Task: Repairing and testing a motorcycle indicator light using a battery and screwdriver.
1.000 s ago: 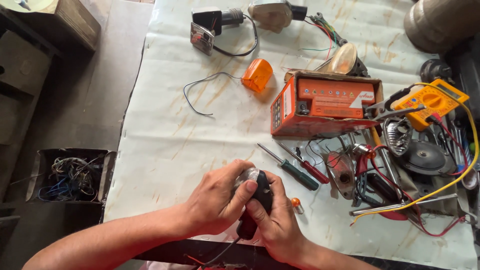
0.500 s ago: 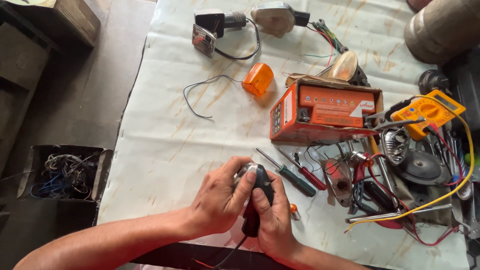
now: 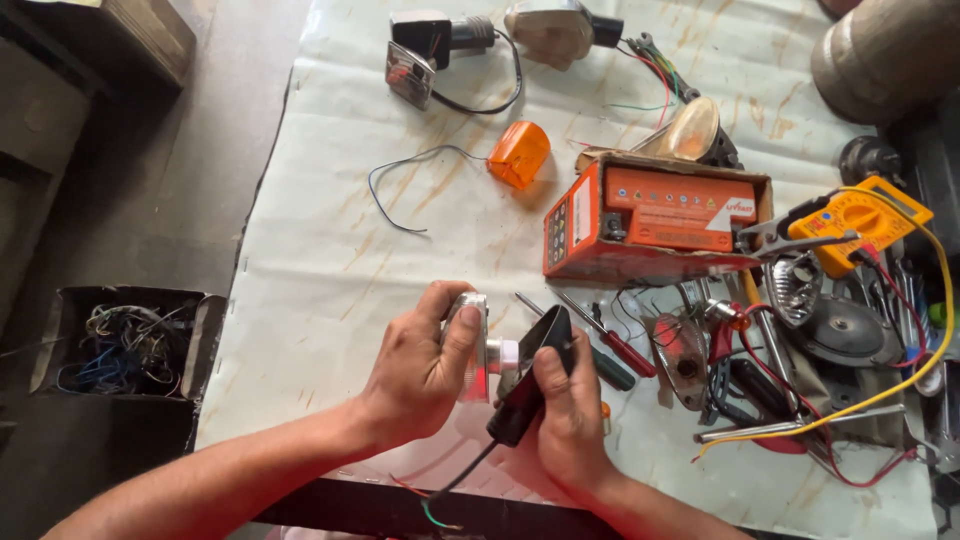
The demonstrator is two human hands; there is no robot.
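In the head view, just below the orange battery box (image 3: 655, 225) on the counter (image 3: 330, 250), both hands are closed on parts of a small lamp. The left hand (image 3: 420, 365) grips the chrome reflector with its white bulb socket (image 3: 478, 345); the right hand (image 3: 570, 405) grips the black lamp housing (image 3: 530, 385), whose wire trails toward the counter's near edge. The two parts are touching but appear separated, the socket showing between them, so they do not look fully joined. Two screwdrivers (image 3: 600, 345) lie untouched just beside the right hand.
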